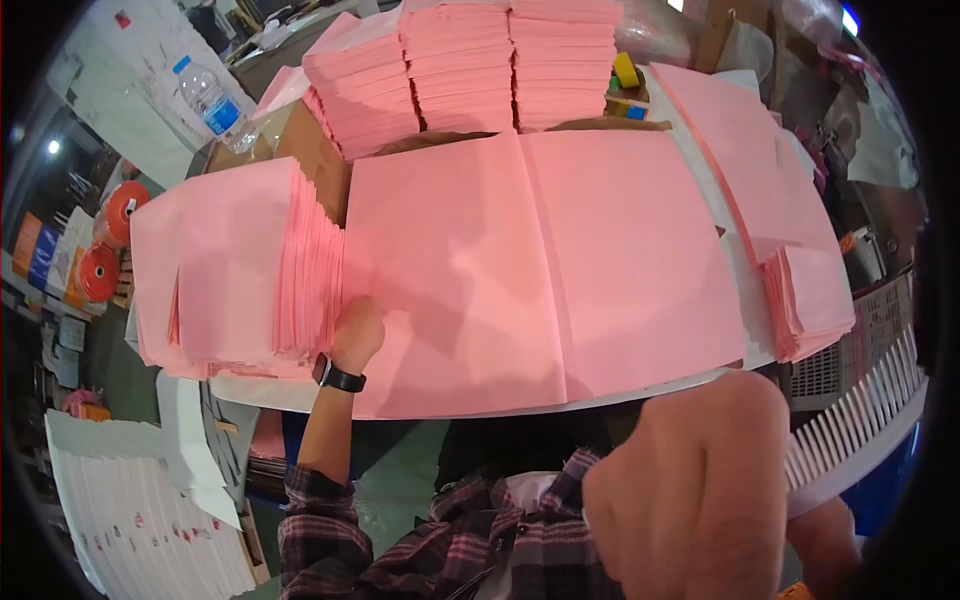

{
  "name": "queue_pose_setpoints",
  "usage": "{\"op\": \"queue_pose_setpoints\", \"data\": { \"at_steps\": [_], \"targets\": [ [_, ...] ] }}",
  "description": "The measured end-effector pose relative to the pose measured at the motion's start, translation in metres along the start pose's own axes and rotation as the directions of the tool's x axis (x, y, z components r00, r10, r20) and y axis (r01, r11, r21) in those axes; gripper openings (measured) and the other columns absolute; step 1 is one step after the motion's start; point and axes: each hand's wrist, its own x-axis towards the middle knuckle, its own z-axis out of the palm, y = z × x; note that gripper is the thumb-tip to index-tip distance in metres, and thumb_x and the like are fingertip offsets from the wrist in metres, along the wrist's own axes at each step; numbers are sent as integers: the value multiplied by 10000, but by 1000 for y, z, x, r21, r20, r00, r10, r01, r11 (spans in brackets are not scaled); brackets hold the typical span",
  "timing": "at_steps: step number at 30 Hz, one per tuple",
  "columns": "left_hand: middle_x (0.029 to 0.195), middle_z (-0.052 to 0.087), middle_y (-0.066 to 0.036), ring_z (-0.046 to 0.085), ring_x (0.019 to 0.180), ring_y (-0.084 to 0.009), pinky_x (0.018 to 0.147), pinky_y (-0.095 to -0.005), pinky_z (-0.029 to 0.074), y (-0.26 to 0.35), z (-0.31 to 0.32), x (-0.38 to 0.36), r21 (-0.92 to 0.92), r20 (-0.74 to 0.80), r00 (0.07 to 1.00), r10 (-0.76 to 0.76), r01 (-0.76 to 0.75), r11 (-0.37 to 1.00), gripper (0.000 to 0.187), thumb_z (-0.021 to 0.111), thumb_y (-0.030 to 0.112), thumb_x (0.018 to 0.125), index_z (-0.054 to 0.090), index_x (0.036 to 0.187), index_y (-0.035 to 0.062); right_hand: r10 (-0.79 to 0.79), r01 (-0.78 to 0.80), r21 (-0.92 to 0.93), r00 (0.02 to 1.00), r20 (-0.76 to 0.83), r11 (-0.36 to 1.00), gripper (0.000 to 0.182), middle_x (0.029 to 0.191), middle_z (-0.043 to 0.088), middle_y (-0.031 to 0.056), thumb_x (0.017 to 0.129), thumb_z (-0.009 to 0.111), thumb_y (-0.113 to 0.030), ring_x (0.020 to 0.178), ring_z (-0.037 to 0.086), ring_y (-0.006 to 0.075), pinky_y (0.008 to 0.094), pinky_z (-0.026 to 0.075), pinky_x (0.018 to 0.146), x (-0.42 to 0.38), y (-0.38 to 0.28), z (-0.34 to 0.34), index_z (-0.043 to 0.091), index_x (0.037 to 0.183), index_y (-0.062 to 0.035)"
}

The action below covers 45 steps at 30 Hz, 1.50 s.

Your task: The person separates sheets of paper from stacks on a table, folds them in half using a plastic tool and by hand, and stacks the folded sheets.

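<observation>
A large pink sheet [450,270] with a fold line down its middle lies in front of me. My left hand [358,335], a dark watch on its wrist, is curled at the sheet's left edge, beside a stack of folded pink sheets [240,260]. Its fingertips are hidden, so what it grips does not show. My right hand [700,480] is raised close to the camera, closed in a fist. From behind it sticks out a white comb [870,430] with long teeth; the part inside the fist is hidden.
Tall stacks of pink sheets [460,65] stand at the back. A cardboard box [325,160] and a water bottle [212,105] are at the back left. More pink sheets [770,180] lie on the right. A white paper stack [140,510] stands at lower left, a grey crate [860,330] at right.
</observation>
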Motion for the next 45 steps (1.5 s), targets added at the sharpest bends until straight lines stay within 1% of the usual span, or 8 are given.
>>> {"op": "queue_pose_setpoints", "data": {
  "at_steps": [11,14,17,20,24,27,36,45],
  "targets": [
    [833,637,-260,615,851,-437,727,-508,481,2,-12,12,-4,175,980,-95,97,995,111,539,35,778,629,787,-30,-143,116,165,977,161,979,430,1124,606,264,943,594,-311,653,594,212,243,544,530,-36,-6,21,607,1137,72],
    [848,638,-266,617,859,-436,735,-507,482,6,-14,13,-37,188,978,-91,100,994,127,534,34,783,637,812,-35,-469,475,-19,860,-200,880,199,657,611,151,851,651,-117,466,529,202,288,370,404,-45,7,34,667,722,32],
    [855,638,-269,618,860,-435,741,-507,484,0,-14,11,-39,187,977,-103,112,993,138,530,37,789,641,827,-37,-744,744,-44,663,-78,667,191,651,602,124,865,625,-90,479,541,163,266,372,403,-69,16,36,666,729,38],
    [856,636,-271,618,855,-434,745,-506,484,-2,-13,12,-27,181,980,-82,88,996,144,528,43,797,642,832,-37,-655,673,-32,729,199,739,360,681,583,86,938,586,-277,488,534,137,230,422,449,-109,8,19,657,917,75],
    [860,636,-272,619,858,-433,755,-507,484,2,-17,16,-6,249,966,-74,78,997,147,528,45,806,647,842,-34,-673,726,140,680,-291,673,296,754,581,105,903,645,-232,518,519,117,218,385,446,-106,41,-19,581,749,12],
    [863,640,-266,622,859,-430,756,-504,486,5,-22,16,-44,211,973,-95,106,993,149,540,66,821,652,851,-28,-502,466,-192,766,-401,864,517,829,628,136,940,561,-443,456,426,71,220,381,434,-66,38,-3,656,1084,44],
    [879,649,-248,624,874,-425,757,-493,489,8,-21,12,-79,191,974,-124,141,987,174,558,122,860,655,855,-23,-578,580,1,812,-81,815,446,834,612,134,976,477,-422,551,495,105,280,432,487,-234,52,61,640,1042,-12],
    [852,645,-206,618,858,-379,745,-475,492,13,-17,7,35,138,986,-97,93,995,122,546,48,778,652,823,9,-476,470,86,849,230,878,359,990,615,114,1006,370,-281,720,585,156,296,489,595,-94,1,57,621,1103,-44]
  ]
}}
